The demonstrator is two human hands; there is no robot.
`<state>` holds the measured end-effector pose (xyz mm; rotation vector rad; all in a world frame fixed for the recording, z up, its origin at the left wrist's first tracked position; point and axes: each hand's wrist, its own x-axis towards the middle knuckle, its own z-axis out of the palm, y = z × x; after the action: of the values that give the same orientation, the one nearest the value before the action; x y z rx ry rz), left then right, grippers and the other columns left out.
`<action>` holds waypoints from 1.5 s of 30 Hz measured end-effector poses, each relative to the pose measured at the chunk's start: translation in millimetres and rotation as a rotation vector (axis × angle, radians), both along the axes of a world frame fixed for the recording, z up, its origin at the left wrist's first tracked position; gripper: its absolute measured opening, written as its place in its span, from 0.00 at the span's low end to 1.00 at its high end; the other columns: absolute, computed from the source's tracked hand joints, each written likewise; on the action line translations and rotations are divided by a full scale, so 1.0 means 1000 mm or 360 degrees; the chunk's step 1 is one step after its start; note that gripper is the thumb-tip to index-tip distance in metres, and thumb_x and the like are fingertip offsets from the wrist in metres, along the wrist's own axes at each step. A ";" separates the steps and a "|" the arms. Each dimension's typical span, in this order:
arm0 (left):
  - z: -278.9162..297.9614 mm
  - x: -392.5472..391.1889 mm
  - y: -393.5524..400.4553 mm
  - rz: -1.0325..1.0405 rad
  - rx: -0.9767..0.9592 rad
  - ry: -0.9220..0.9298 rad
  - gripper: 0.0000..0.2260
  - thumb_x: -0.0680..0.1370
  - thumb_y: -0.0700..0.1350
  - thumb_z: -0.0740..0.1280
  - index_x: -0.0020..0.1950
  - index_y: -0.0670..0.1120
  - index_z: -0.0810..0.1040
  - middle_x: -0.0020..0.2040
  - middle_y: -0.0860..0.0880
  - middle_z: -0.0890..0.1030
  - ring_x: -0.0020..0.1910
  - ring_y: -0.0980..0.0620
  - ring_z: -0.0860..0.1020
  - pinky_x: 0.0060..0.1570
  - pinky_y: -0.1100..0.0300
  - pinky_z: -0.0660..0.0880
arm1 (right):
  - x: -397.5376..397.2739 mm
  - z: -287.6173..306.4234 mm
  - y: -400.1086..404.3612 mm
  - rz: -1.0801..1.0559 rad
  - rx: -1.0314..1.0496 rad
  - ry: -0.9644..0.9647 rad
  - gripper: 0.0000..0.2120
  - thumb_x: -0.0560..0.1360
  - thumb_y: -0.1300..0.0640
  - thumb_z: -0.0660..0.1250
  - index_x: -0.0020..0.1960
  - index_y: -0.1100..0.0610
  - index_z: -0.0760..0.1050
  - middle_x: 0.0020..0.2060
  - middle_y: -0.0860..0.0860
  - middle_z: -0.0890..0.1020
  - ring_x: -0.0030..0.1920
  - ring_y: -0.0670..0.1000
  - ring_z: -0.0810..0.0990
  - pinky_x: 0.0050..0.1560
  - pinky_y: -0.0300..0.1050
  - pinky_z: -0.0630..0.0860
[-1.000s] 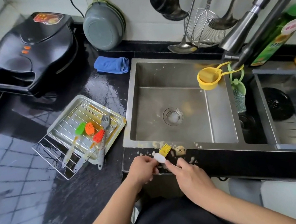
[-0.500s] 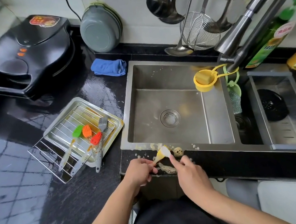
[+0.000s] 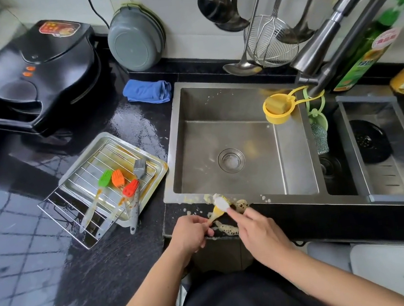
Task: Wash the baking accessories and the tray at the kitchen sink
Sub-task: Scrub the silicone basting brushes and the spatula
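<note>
- Head view: left hand (image 3: 190,233) pinches the handle of a yellow silicone basting brush (image 3: 217,209) at the near rim of the sink (image 3: 303,191). Right hand (image 3: 260,233) rubs the foamy bristle head with extended fingers (image 3: 232,212), grasping nothing.
- Scrubbing is over the rim and table (image 3: 59,292), not the basin; suds (image 3: 229,230) already lie on the dark ledge. Risk: more lather drips down the cabinet front or onto clothing.
- Soapy handle held by a light pinch; it could slip and drop.
- Green brush (image 3: 105,179), orange brush (image 3: 117,178), red brush (image 3: 130,188) and grey brush (image 3: 139,166) lie on a wire rack (image 3: 74,219) in the tray (image 3: 158,176), left of the sink, stained and likely unwashed.
- Rack overhangs the tray; a nudge could tip it.
</note>
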<state>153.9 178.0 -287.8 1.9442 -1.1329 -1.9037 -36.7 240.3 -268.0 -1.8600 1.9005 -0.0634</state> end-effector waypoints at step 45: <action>0.000 0.003 -0.008 0.0111 0.0210 0.0146 0.06 0.83 0.37 0.64 0.53 0.38 0.81 0.35 0.45 0.82 0.23 0.53 0.66 0.23 0.64 0.56 | -0.011 -0.015 0.003 -0.0075 -0.0193 0.0014 0.22 0.75 0.60 0.70 0.68 0.47 0.78 0.36 0.46 0.69 0.27 0.54 0.74 0.25 0.49 0.74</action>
<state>157.2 170.2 -288.2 1.9117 -0.9247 -2.0546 -47.8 242.9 -283.1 -1.8960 1.9862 -0.1903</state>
